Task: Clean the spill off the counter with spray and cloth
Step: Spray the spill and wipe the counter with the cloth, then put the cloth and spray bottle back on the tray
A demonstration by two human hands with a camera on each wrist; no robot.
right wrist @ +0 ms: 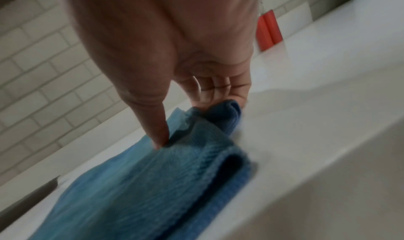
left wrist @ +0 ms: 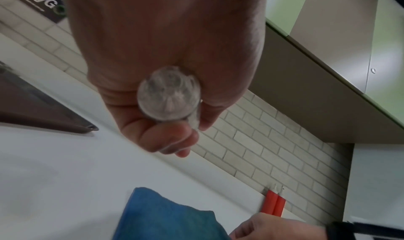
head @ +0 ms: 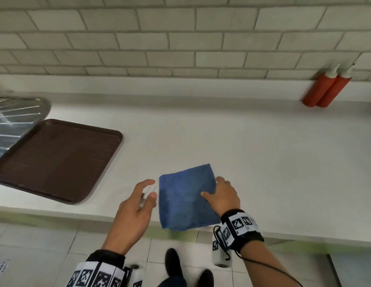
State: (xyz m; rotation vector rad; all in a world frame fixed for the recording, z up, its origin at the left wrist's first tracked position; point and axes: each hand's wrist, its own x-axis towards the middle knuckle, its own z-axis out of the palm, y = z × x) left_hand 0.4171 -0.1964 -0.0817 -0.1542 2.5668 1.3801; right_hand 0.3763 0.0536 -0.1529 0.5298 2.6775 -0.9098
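Between right-hand fingers [right wrist: 205,95] and thumb: blue cloth [head: 185,196].

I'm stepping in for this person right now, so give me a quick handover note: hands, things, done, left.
Left hand grips a small clear spray bottle above the counter.
Right hand pinches the right edge of the folded blue cloth, which overhangs the counter's front edge.
Done: both tools are in hand.
Left: no spill shows clearly here; find it, spray, wipe.
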